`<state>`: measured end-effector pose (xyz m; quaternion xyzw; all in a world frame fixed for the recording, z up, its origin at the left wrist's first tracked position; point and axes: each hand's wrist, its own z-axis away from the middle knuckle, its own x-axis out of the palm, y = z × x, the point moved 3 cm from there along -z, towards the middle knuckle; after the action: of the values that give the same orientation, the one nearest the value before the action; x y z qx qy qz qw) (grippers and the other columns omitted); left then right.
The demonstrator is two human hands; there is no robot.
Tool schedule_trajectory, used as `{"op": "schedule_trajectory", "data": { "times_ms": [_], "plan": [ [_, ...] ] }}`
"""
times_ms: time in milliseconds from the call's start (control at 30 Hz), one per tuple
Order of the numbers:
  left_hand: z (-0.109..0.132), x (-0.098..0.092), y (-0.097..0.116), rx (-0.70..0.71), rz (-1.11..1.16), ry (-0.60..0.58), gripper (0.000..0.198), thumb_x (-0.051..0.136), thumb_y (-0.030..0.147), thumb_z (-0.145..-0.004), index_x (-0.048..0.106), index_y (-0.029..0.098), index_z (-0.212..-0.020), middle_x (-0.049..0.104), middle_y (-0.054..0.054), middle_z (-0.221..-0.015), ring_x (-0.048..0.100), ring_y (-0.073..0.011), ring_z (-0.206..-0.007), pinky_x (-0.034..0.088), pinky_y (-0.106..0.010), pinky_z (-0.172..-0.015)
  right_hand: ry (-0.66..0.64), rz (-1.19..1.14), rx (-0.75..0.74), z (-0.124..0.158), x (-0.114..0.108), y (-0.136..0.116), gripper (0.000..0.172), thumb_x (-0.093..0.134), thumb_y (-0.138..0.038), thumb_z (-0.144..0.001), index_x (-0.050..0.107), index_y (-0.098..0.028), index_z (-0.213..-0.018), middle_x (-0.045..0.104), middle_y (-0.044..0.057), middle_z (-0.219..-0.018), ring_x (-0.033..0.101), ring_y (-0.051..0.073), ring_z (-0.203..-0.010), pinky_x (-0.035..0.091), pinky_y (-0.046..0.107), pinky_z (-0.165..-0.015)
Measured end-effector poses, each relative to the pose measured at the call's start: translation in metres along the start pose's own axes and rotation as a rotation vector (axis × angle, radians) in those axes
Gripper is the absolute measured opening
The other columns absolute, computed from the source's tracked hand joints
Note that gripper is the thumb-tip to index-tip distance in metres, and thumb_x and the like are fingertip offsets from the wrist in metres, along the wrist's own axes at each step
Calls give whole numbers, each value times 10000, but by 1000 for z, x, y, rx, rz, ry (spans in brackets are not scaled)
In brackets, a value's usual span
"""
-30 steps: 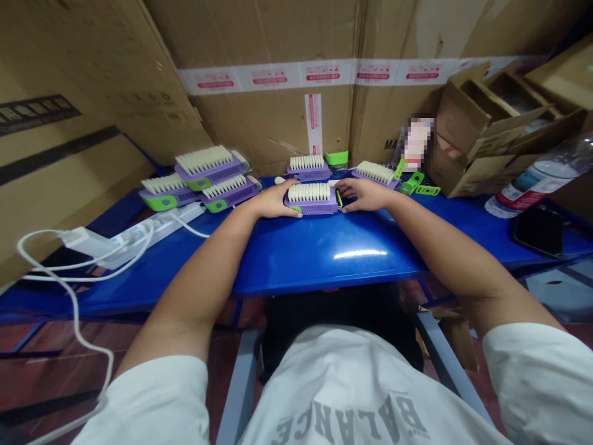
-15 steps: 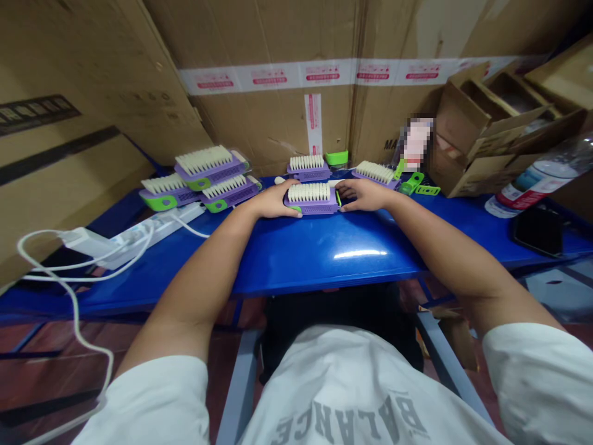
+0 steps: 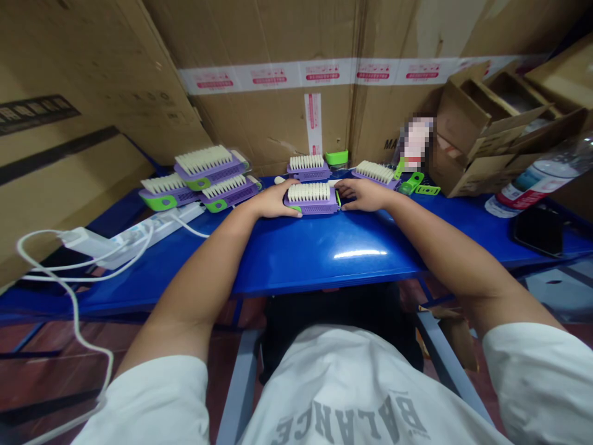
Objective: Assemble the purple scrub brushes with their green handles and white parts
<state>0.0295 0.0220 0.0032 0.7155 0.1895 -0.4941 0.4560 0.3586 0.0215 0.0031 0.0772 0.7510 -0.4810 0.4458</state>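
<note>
Head view. Purple/green bristle brush [image 3: 309, 201] nr far edge of blue table [image 3: 296, 259], about mid-width, held betw. both hands. L hand [image 3: 277, 201]: fingers closed on brush's left end. R hand [image 3: 365, 195]: fingers spread, tips on right end, partly hiding it. Brush stack [image 3: 204, 176] back left. Blurred pack [image 3: 417, 143] back right, unreadable. Open blue top in front of hands.
</note>
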Motion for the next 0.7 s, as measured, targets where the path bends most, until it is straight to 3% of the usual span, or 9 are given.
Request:
{"op": "schedule_trajectory", "data": {
  "times_ms": [300,700],
  "plan": [
    [-1,2,-4,7,-14,6,1108,1006,576,-720,564,252,-1683,688,-152,-1683,679,-435,-1535,526,-541,-1300,64,85,-2,-4,5,1,651,961,-156,-850,748,-200,-1463,884,141,-1238,870,322,-1125,736,542,-1092],
    [-1,2,-3,3,-2,12,1124,1002,587,-708,563,254,-1688,676,-155,-1697,664,-442,-1554,509,-550,-1319,115,109,35,-3,5,-8,573,946,-139,-877,787,-213,-1423,880,118,-1217,865,300,-1075,746,497,-1060]
  ]
}}
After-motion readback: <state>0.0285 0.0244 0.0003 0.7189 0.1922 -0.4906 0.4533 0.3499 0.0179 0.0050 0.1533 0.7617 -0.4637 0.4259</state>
